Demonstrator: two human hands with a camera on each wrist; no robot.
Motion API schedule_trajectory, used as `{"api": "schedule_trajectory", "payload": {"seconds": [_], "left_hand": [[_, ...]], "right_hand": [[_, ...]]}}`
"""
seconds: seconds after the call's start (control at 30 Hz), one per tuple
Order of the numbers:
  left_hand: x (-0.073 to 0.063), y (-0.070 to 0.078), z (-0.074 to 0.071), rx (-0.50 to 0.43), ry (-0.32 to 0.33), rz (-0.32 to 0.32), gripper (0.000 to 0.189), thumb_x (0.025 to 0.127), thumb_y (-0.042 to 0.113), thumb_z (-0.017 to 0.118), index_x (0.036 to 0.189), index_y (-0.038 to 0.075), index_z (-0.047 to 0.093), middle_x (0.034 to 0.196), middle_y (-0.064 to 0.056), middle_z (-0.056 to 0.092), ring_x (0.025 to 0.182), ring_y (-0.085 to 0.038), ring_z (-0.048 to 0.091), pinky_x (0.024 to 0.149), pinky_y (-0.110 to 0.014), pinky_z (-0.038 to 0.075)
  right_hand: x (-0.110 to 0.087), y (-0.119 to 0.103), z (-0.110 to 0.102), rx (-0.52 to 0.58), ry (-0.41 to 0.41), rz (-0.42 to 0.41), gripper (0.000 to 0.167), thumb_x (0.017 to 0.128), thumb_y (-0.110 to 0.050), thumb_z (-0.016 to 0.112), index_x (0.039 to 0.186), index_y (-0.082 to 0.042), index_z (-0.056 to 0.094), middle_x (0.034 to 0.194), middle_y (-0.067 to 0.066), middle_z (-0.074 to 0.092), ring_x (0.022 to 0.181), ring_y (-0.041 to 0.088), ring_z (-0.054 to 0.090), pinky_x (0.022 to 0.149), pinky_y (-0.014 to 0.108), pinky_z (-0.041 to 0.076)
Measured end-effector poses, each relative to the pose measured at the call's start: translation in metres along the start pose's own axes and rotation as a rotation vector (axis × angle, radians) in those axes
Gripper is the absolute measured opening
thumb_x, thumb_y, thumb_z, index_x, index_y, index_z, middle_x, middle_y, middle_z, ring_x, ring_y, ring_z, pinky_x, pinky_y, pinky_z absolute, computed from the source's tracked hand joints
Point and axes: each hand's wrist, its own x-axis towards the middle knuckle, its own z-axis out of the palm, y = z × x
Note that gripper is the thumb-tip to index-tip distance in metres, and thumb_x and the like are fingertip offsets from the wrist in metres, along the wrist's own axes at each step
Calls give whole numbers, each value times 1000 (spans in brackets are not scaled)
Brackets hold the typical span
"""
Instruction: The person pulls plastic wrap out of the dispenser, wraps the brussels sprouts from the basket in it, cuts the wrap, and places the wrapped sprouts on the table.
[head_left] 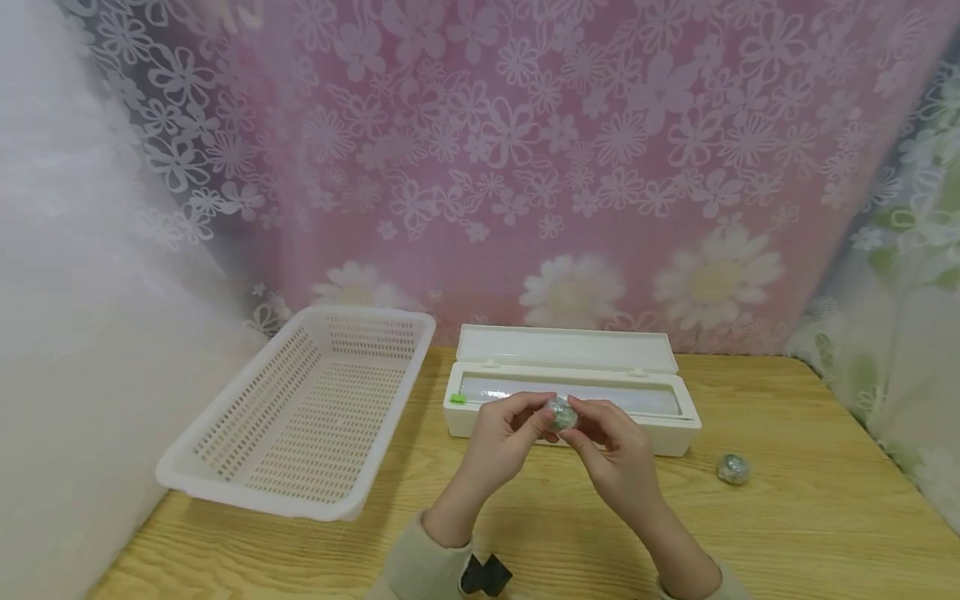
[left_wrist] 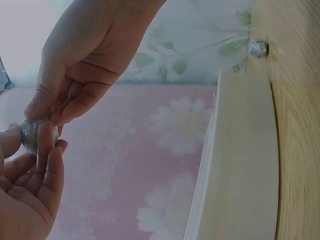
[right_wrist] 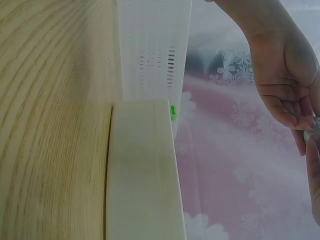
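A small greenish-grey ball with a shiny, crinkled clear wrapping is held between both hands, above the front of a long white box. My left hand pinches it from the left with thumb and fingertips. From the other side my right hand pinches the same ball, thumb at its lower edge. Both hands' fingers partly cover the ball in the left wrist view. The white box has its lid raised at the back, and a roll of clear film lies inside.
A second wrapped ball sits on the wooden table right of the box. At left stands a white perforated basket. A green tab is on the box's left end. Flowered curtains hang behind the table.
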Motion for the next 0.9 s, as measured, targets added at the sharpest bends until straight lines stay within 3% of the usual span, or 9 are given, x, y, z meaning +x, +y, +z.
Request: {"api": "schedule_trajectory", "payload": {"seconds": [0.17,0.37,0.47,0.67,0.9], "left_hand": [[0,-3,3,33,-10,7,26,88,3,49,109,-13,54,93,-24,60,72,-31,61,64,-32,52],[-1,-4,4,132,-33,141,27,87,-1,50,112,-11,53,87,-19,61,69,-27,61,59,-24,51],[-2,-2,3,186,-20,161,26,87,3,51,111,-5,56,87,-14,62,69,-22,60,55,-22,49],[-3,-5,2,176,-1,113,25,88,6,50,111,-2,56,86,-12,62,71,-19,59,56,-24,49],[-2,-5,0,165,-15,94,24,89,9,52,110,0,57,84,-10,62,70,-17,59,55,-24,48]], "right_hand": [[-1,0,-2,-37,7,-18,31,81,-14,61,100,11,58,84,15,57,74,10,57,64,15,48],[2,2,-3,-97,53,-145,33,81,-19,59,91,13,60,80,17,58,76,6,57,63,13,48],[4,3,-3,-77,52,-167,32,82,-18,60,89,14,61,81,18,58,78,7,58,63,15,48],[3,1,-4,-39,-3,-84,28,81,-13,61,95,12,61,87,17,58,73,8,57,57,16,49],[2,-1,-4,31,-22,1,23,77,3,64,99,7,60,93,14,57,73,11,56,57,18,49]]}}
